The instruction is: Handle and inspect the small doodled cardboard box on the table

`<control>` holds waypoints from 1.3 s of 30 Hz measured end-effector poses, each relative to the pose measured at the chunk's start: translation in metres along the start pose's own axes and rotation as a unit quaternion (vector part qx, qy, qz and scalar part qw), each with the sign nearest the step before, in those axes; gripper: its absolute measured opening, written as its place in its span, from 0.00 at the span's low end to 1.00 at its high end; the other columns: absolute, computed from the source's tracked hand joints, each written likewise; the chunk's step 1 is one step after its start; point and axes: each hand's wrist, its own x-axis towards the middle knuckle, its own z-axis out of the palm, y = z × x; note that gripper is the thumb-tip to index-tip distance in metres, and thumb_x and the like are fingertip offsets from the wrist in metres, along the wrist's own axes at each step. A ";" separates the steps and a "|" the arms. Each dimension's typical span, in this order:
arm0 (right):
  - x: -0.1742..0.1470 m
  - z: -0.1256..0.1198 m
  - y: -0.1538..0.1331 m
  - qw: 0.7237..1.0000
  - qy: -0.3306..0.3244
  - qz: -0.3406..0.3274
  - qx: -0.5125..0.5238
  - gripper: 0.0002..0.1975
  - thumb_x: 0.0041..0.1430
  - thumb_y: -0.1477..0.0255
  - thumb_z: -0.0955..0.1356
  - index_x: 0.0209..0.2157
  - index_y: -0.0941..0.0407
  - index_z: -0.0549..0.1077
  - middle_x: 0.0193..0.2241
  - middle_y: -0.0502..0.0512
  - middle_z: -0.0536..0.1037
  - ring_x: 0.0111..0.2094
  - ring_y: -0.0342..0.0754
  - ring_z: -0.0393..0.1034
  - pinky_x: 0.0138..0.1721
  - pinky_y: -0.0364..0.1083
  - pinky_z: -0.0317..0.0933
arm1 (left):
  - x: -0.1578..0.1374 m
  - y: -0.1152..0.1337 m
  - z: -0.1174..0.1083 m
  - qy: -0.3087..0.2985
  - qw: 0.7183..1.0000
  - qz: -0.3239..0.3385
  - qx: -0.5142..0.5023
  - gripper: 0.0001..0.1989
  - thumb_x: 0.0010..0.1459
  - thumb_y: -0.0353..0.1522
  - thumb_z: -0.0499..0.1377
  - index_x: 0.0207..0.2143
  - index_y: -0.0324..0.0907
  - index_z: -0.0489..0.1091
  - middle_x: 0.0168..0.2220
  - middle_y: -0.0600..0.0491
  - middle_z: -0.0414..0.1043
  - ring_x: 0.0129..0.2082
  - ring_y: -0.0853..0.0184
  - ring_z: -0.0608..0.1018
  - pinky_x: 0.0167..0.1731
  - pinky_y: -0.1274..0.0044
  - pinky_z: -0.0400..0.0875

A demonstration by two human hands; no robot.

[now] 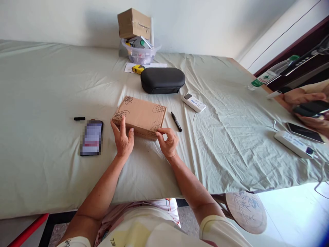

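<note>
A flat brown cardboard box point(142, 115) lies closed on the cloth, with black scribbles at the corners of its top. My left hand point(123, 140) grips its near left corner, fingers on the top and side and the thumb against the front. At the near right corner, my right hand point(168, 141) pinches the box's edge between thumb and forefinger, its other fingers curled. Just right of the box lies an uncapped black marker point(176, 121). The black marker cap point(79, 118) is off to the left, above a phone point(92, 139) with a lit, blurred-out screen.
Behind the box are a black zip case point(162, 79), a yellow tape measure point(138, 69) and a plastic basket point(141, 55) bearing another carton point(134, 24). A white device point(194, 103) lies to the right. Another person's hands point(305, 99) hold something dark near a bottle point(272, 72).
</note>
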 end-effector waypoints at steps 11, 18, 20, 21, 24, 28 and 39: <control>-0.029 0.023 -0.026 0.979 -0.161 -0.110 0.066 0.23 0.74 0.75 0.65 0.67 0.52 0.70 0.44 0.57 0.85 0.42 0.46 0.82 0.45 0.46 0.78 | -0.018 0.015 0.004 -0.067 0.987 0.126 -0.067 0.35 0.75 0.53 0.41 0.72 0.43 0.63 0.77 0.37 0.52 0.78 0.53 0.59 0.75 0.58 0.57; -0.017 0.012 0.000 0.987 -0.141 -0.072 -0.036 0.20 0.75 0.71 0.63 0.62 0.53 0.76 0.33 0.55 0.84 0.30 0.46 0.78 0.36 0.45 0.75 | -0.015 0.013 0.007 -0.070 0.982 0.173 -0.015 0.35 0.72 0.53 0.54 0.72 0.43 0.60 0.76 0.34 0.54 0.75 0.49 0.63 0.71 0.57 0.64; -0.011 0.006 0.009 0.990 -0.121 -0.032 -0.061 0.19 0.76 0.69 0.63 0.61 0.54 0.78 0.35 0.56 0.84 0.31 0.47 0.78 0.37 0.46 0.76 | -0.015 0.013 0.006 -0.070 0.982 0.173 -0.009 0.33 0.73 0.50 0.53 0.71 0.43 0.61 0.76 0.35 0.55 0.75 0.50 0.64 0.71 0.58 0.65; -0.007 0.003 0.014 0.992 -0.104 -0.014 -0.074 0.19 0.76 0.68 0.63 0.60 0.54 0.79 0.35 0.57 0.84 0.31 0.47 0.78 0.37 0.46 0.76 | -0.015 0.013 0.006 -0.068 0.982 0.175 -0.011 0.32 0.73 0.49 0.53 0.71 0.43 0.61 0.75 0.35 0.56 0.75 0.51 0.64 0.71 0.58 0.65; 0.002 -0.006 0.026 0.993 -0.047 0.027 -0.106 0.19 0.76 0.65 0.63 0.57 0.54 0.81 0.33 0.56 0.83 0.29 0.46 0.76 0.35 0.46 0.75 | -0.013 0.013 0.005 -0.059 0.983 0.172 -0.020 0.29 0.74 0.47 0.52 0.69 0.43 0.65 0.73 0.37 0.60 0.73 0.52 0.67 0.71 0.60 0.66; 0.007 -0.012 0.036 0.992 -0.020 0.047 -0.116 0.17 0.75 0.63 0.64 0.54 0.52 0.82 0.34 0.55 0.82 0.31 0.45 0.76 0.36 0.46 0.74 | -0.009 0.012 0.003 -0.035 0.983 0.179 -0.032 0.23 0.75 0.42 0.51 0.64 0.42 0.71 0.69 0.38 0.67 0.69 0.57 0.72 0.70 0.64 0.68; -0.002 0.002 0.002 0.995 -0.083 -0.060 0.021 0.13 0.73 0.72 0.66 0.55 0.53 0.76 0.41 0.57 0.83 0.39 0.46 0.80 0.43 0.48 0.79 | 0.004 0.002 -0.008 0.056 0.988 0.125 0.068 0.32 0.75 0.51 0.46 0.64 0.38 0.73 0.67 0.32 0.67 0.71 0.49 0.68 0.71 0.57 0.60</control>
